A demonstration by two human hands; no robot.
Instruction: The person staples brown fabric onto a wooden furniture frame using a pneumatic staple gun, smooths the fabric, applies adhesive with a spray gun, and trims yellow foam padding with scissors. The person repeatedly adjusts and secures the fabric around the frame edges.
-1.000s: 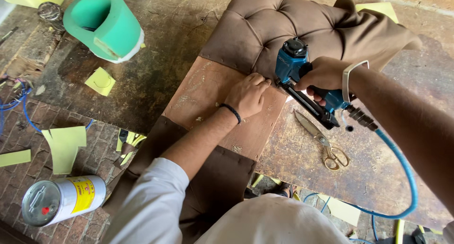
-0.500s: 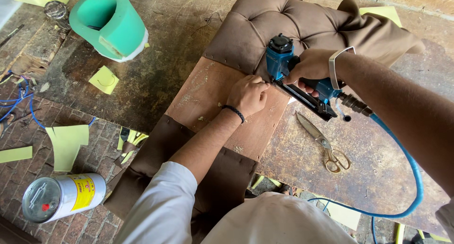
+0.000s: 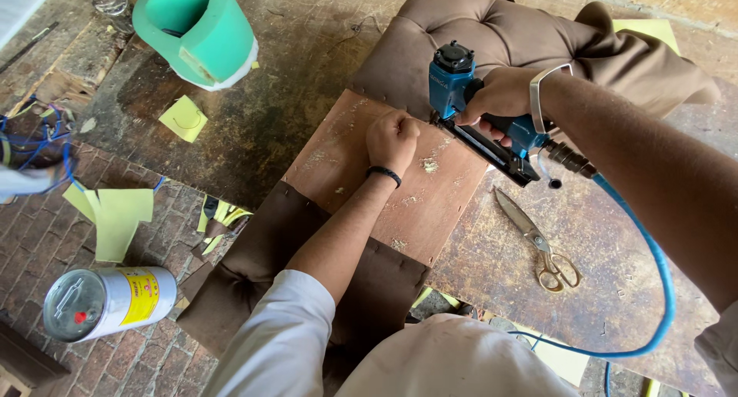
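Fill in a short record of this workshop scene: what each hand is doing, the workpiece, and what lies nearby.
left hand: fist pressed on the board
right hand: grips the blue stapler, nose at the board's upper edge
hose: blue, runs from the stapler's rear
workpiece: board over brown tufted cushion
scissors: on the table, right of the board
can: lying on the brick floor
foam roll: green, upper left

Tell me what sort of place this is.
Probably an upholstery workshop. The right hand grips a blue air stapler fed by a blue hose, the left hand presses a wooden board beside brown tufted cushioning, and scissors lie on the worn workbench.
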